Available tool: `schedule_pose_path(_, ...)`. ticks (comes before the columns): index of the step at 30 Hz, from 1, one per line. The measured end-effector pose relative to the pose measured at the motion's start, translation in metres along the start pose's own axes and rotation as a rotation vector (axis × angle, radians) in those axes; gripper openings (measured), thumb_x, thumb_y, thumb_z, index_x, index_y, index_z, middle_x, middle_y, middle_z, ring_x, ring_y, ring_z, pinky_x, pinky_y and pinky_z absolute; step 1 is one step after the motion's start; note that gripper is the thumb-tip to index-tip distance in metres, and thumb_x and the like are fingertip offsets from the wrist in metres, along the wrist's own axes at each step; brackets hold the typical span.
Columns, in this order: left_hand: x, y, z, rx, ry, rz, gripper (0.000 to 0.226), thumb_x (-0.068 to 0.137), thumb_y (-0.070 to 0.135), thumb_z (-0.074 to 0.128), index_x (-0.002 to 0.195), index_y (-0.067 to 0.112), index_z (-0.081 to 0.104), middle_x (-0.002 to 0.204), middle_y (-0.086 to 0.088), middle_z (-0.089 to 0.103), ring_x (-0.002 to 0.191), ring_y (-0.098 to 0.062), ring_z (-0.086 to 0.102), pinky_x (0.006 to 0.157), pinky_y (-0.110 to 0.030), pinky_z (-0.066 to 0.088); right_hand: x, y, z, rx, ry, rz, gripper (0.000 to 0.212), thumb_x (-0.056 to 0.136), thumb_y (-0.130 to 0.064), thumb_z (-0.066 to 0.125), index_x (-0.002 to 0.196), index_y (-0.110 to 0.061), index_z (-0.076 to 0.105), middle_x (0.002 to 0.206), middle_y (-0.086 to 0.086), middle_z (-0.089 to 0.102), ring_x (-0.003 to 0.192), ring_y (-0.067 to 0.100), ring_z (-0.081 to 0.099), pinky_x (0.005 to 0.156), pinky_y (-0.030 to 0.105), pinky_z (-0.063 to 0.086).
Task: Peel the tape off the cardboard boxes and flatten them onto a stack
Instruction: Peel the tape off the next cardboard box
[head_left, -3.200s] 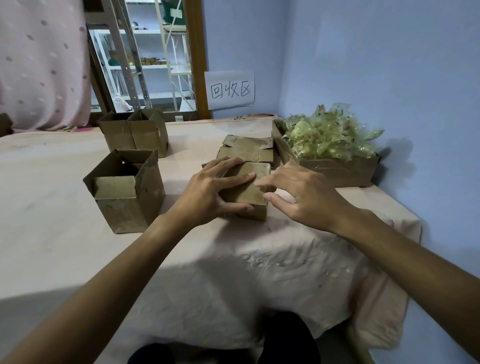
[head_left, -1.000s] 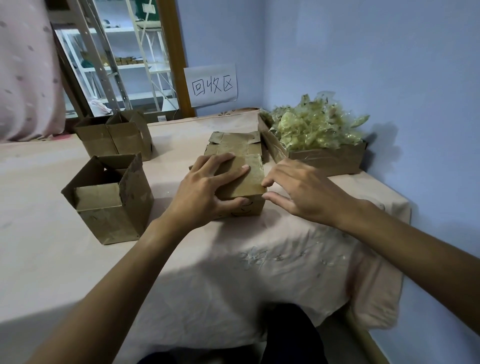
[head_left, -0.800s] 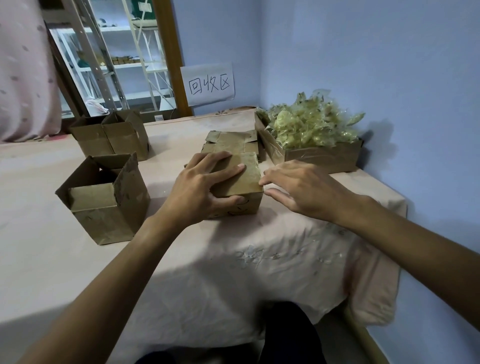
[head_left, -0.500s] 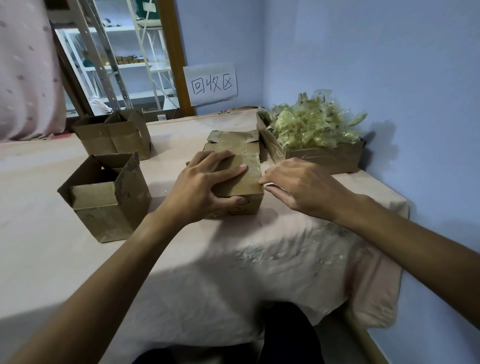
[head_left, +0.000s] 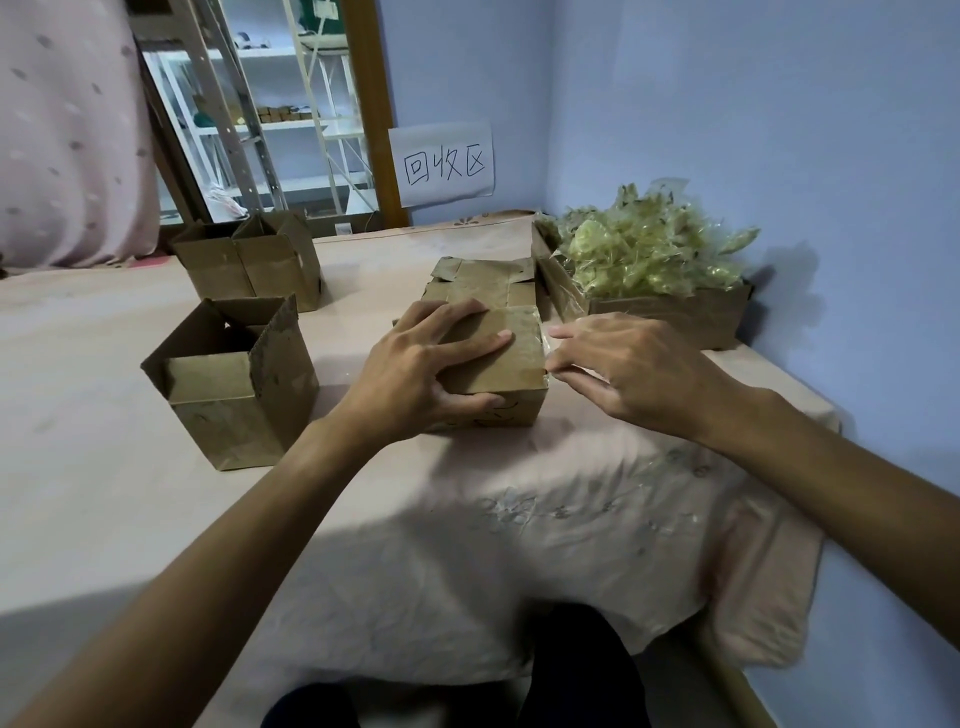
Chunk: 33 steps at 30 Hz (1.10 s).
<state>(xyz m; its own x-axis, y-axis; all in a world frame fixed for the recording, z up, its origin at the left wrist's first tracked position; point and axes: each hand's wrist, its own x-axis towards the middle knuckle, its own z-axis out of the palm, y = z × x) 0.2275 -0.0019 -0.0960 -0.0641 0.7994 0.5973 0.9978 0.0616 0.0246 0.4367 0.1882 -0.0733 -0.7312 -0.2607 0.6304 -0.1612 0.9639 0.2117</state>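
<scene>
Left hand (head_left: 415, 369) clamps the taped box (head_left: 498, 364), fingers spread across its top, thumb on its near face. Right hand (head_left: 631, 371) meets the box's right edge with loosely curled fingers; whether it pinches the tape (head_left: 527, 332) is unclear. Flattened boxes (head_left: 483, 283) lie just beyond the left fingertips, an open box (head_left: 234, 384) to its left.
</scene>
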Motion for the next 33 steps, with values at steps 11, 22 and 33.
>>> schedule_pose_path(11,-0.002,0.005,-0.001,0.029,0.007,-0.013,0.067,0.086,0.073,0.056,0.142,0.036,0.061,0.150,-0.002,0.053,0.127,-0.028,0.048,0.101,-0.044,0.048,0.004,-0.016,0.002,0.094,-0.033,0.145,0.023,0.097,-0.037,0.054,0.101,-0.022,0.072,0.092,-0.007,0.076,0.084,0.020,0.072,0.067,0.038,0.058)
schedule_pose_path(22,-0.003,0.010,0.001,0.026,0.015,-0.025,0.067,0.085,0.073,0.057,0.142,0.038,0.061,0.151,-0.001,0.052,0.129,-0.030,0.048,0.101,-0.044,0.048,0.001,-0.020,-0.003,0.019,-0.122,0.134,0.015,0.095,-0.032,0.060,0.098,-0.019,0.067,0.092,-0.002,0.073,0.089,0.026,0.069,0.070,0.039,0.057)
schedule_pose_path(33,-0.008,0.009,0.002,-0.004,0.034,-0.030,0.066,0.084,0.073,0.061,0.141,0.039,0.061,0.151,-0.001,0.052,0.130,-0.029,0.047,0.100,-0.047,0.050,0.007,-0.022,-0.003,0.244,-0.247,0.274,0.012,0.096,-0.028,0.068,0.098,-0.024,0.057,0.095,-0.012,0.062,0.085,0.013,0.055,0.075,0.042,0.049)
